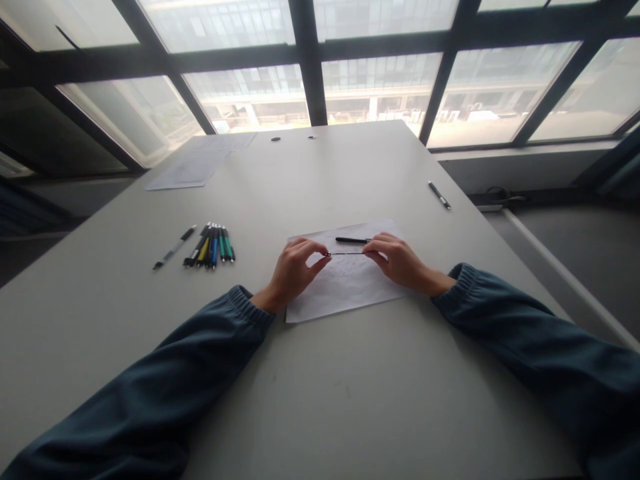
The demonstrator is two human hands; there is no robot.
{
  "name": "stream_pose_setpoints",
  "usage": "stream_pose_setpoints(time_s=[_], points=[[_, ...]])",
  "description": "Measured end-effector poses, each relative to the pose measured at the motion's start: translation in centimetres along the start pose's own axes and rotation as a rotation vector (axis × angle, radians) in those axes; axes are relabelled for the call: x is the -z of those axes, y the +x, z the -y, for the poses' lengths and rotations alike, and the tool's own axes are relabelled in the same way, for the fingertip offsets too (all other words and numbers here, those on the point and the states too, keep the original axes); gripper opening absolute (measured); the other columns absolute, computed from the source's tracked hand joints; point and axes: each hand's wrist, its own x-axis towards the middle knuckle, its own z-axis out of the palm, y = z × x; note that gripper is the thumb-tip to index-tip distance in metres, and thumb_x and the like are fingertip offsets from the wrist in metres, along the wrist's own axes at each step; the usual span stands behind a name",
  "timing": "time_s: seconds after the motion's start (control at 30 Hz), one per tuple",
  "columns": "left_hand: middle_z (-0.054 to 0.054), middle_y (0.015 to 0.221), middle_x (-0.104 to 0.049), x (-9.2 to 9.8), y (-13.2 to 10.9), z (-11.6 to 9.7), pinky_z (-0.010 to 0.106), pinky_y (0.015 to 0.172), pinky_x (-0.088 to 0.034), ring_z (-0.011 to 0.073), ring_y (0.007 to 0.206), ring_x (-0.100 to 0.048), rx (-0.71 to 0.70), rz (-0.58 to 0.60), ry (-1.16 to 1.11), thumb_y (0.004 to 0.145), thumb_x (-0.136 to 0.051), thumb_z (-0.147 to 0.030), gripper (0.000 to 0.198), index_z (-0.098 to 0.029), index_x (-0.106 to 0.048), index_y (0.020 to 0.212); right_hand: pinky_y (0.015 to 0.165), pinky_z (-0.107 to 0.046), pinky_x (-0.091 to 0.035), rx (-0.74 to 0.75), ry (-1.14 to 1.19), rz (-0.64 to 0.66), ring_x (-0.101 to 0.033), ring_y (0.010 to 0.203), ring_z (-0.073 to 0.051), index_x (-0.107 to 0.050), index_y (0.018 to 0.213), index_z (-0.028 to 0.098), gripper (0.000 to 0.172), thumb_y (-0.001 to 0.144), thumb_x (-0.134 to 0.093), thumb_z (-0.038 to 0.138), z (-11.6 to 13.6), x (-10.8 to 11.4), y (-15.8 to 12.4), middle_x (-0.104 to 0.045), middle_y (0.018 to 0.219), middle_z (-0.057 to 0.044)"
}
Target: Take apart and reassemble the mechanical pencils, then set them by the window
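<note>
A thin, dark pen refill stretches level between my two hands, above a sheet of white paper. My left hand pinches its left end between thumb and forefinger. The right end is pinched the same way by my right hand, whose fingers hide that tip. Just behind the refill, a black pen barrel lies on the paper, its right end partly covered by my right hand. Faint scribbles mark the paper below the refill.
Left of the paper lie a bunch of pens in several colours and a single clear-bodied pen. Another pen rests near the table's right edge. Printed sheets lie at the far left, before the windows.
</note>
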Motion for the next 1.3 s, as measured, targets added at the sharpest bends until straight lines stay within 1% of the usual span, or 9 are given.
stream_pose_setpoints(time_s=[0.3,0.47,0.7,0.77,0.87,0.97,1.17,1.3], points=[[0.002,0.087,-0.074,-0.1,0.0,-0.1,0.036,0.088,-0.050,0.0201,0.089,-0.067,-0.058,0.001,-0.033,0.088,-0.075,-0.029,0.009,-0.021,-0.070,0.090,0.081,-0.035,-0.050,0.025,0.023,0.026,-0.061,0.087,-0.022,-0.070,0.093,0.020,0.018,0.101,-0.053,0.021,0.1,0.1,-0.1,-0.070,0.091,-0.008],[0.001,0.087,-0.074,-0.1,0.0,-0.1,0.036,0.087,-0.050,0.0196,0.088,-0.067,-0.078,-0.014,-0.060,0.088,-0.075,-0.029,0.009,-0.022,-0.070,0.090,0.081,-0.035,-0.050,0.023,0.009,0.021,-0.061,0.087,-0.022,-0.070,0.092,0.020,0.018,0.101,-0.054,0.021,0.1,0.1,-0.1,-0.070,0.091,-0.008],[0.002,0.087,-0.074,-0.2,0.0,0.1,0.036,0.085,-0.051,0.0198,0.088,-0.067,-0.093,0.004,-0.082,0.088,-0.075,-0.030,0.010,-0.021,-0.070,0.091,0.081,-0.035,-0.050,0.020,-0.009,0.013,-0.061,0.087,-0.022,-0.069,0.090,0.020,0.016,0.100,-0.056,0.020,0.2,0.1,0.0,-0.070,0.090,-0.008],[0.003,0.088,-0.075,-0.3,0.0,0.2,0.036,0.085,-0.052,0.0197,0.088,-0.068,-0.102,0.001,-0.092,0.089,-0.074,-0.030,0.010,-0.021,-0.071,0.093,0.080,-0.035,-0.050,0.052,0.006,0.027,-0.061,0.087,-0.021,-0.069,0.091,0.020,0.017,0.100,-0.055,0.019,0.5,0.2,0.1,-0.070,0.091,-0.008],[0.003,0.092,-0.076,-0.3,0.0,0.2,0.036,0.085,-0.052,0.0188,0.087,-0.068,-0.162,0.000,-0.114,0.090,-0.072,-0.028,0.012,-0.023,-0.073,0.101,0.079,-0.035,-0.051,0.095,0.022,0.050,-0.062,0.088,-0.021,-0.069,0.093,0.020,0.018,0.101,-0.053,0.019,0.9,0.4,0.1,-0.070,0.092,-0.009],[0.003,0.094,-0.076,-0.3,0.1,0.1,0.035,0.085,-0.052,0.0176,0.087,-0.067,-0.217,0.018,-0.124,0.091,-0.070,-0.024,0.013,-0.024,-0.075,0.104,0.079,-0.036,-0.051,0.106,0.034,0.036,-0.061,0.088,-0.022,-0.069,0.094,0.020,0.018,0.101,-0.053,0.020,1.1,0.5,0.1,-0.070,0.092,-0.009],[0.002,0.088,-0.073,0.0,0.1,-0.5,0.035,0.085,-0.052,0.0172,0.085,-0.065,-0.212,0.031,-0.090,0.089,-0.068,-0.019,0.007,-0.022,-0.073,0.093,0.079,-0.036,-0.052,0.130,0.092,0.043,-0.061,0.087,-0.021,-0.070,0.097,0.021,0.018,0.102,-0.052,0.022,0.9,0.4,0.1,-0.070,0.090,-0.007],[0.002,0.083,-0.071,0.1,0.2,-0.9,0.034,0.083,-0.051,0.0166,0.082,-0.064,-0.203,0.017,-0.071,0.087,-0.067,-0.017,0.006,-0.021,-0.071,0.089,0.080,-0.037,-0.053,0.153,0.118,0.033,-0.062,0.089,-0.022,-0.070,0.099,0.022,0.013,0.100,-0.057,0.027,1.0,0.3,0.1,-0.071,0.091,-0.007]])
